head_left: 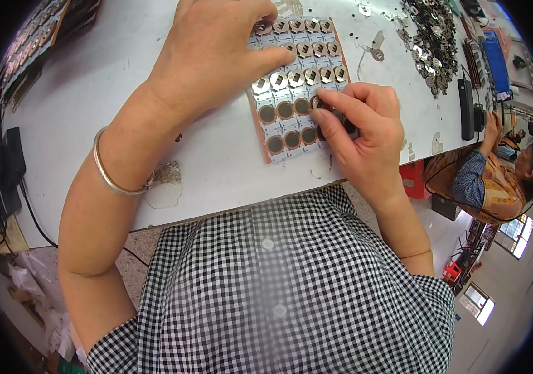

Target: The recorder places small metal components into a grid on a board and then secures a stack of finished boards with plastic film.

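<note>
Circuit panel (269,98) lies on the pale desk (216,165), just in front of the person in the checked shirt (216,280), with both hands over it. Furthest left from where I stand, a black box (9,165) trails a cable, and beyond it a batch of similar panels (34,43) lies at the back corner. Next comes the left arm, a silvery bangle (105,171) round it. Its left hand (216,56) is half open over the panel's far left corner, thumb out across the second row; the fingertips are partly hidden, so I can't tell whether they grip anything. Silver clips (295,77) fill the three far rows, while dark discs (267,113) show in the two near ones. Over these, the right hand (369,124) has thumb and forefinger drawn nearly together on a small clip at the fourth row. Further right, loose metal parts (431,53) lie heaped, then a black bar (465,109) near the edge, and last a co-worker (497,187), a hand at the desk.
</note>
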A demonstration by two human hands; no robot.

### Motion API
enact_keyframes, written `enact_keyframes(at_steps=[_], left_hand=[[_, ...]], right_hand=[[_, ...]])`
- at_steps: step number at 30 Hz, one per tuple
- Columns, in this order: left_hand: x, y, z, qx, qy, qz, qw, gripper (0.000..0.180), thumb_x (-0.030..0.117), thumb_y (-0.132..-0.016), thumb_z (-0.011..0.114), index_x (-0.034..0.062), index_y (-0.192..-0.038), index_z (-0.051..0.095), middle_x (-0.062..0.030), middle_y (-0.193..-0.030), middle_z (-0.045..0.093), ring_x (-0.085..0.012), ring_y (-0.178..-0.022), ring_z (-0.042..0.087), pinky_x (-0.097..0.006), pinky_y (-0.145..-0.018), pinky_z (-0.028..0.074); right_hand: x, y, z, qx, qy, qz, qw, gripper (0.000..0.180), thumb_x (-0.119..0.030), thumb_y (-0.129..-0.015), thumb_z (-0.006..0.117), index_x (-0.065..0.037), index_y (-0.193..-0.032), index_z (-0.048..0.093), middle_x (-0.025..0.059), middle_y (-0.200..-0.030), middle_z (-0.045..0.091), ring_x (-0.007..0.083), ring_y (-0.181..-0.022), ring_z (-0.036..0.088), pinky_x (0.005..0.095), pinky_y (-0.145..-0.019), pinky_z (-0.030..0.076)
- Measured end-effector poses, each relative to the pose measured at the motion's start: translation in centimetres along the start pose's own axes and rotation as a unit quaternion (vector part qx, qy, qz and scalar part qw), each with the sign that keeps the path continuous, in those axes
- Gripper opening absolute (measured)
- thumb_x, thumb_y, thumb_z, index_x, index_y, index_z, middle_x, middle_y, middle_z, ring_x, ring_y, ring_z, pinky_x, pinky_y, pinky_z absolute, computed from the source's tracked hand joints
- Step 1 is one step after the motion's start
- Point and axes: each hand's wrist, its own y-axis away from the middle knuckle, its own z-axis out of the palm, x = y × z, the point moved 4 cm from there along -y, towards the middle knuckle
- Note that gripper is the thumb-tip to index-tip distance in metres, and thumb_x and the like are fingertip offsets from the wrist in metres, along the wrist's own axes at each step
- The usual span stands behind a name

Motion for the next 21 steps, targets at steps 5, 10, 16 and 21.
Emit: enact_keyframes(at_steps=[5, 10, 16, 21], left_hand=[[-0.4, -0.2, 0.7, -0.016, 0.014, -0.01, 1.0, 0.035, 0.024, -0.074, 0.084, 0.0014, -0.098, 0.071, -0.0114, -0.09, 0.061, -0.0279, -0.089, 0.057, -0.04, -0.083, 0.045], [-0.6, 0.1, 1.0, 0.005, 0.013, 0.007, 1.0, 0.037, 0.022, -0.074, 0.086, 0.0, -0.101, 0.072, -0.0078, -0.085, 0.06, -0.0213, -0.078, 0.058, -0.035, -0.072, 0.048], [-0.4, 0.0, 0.9, -0.005, 0.02, -0.004, 1.0, 0.037, 0.021, -0.074, 0.085, -0.0002, -0.101, 0.072, -0.0082, -0.085, 0.06, -0.022, -0.079, 0.058, -0.036, -0.072, 0.048], [-0.4, 0.0, 1.1, -0.005, 0.006, 0.008, 1.0, 0.036, 0.022, -0.075, 0.085, -0.0005, -0.101, 0.072, -0.0088, -0.085, 0.06, -0.023, -0.08, 0.058, -0.036, -0.074, 0.048]], right_hand=[[0.5, 0.2, 0.6, 0.015, -0.052, -0.014, 0.998, 0.03, -0.003, -0.08, 0.083, -0.003, -0.109, 0.076, 0.0049, -0.096, 0.063, 0.0186, -0.087, 0.058, 0.0274, -0.071, 0.049], [0.5, -0.1, 0.6, 0.001, -0.072, -0.046, 0.996, 0.028, -0.003, -0.08, 0.082, -0.003, -0.107, 0.076, 0.005, -0.091, 0.063, 0.0195, -0.085, 0.058, 0.0294, -0.072, 0.048], [-0.2, 0.3, 0.4, 0.001, -0.022, -0.046, 0.999, 0.026, -0.005, -0.084, 0.077, -0.005, -0.109, 0.074, 0.0057, -0.091, 0.065, 0.0197, -0.081, 0.057, 0.0307, -0.073, 0.045], [6.6, -2.6, -3.2, 0.106, 0.013, 0.072, 0.992, 0.027, -0.012, -0.09, 0.075, -0.003, -0.115, 0.073, 0.0026, -0.094, 0.064, 0.0107, -0.072, 0.051, 0.026, -0.065, 0.044]])
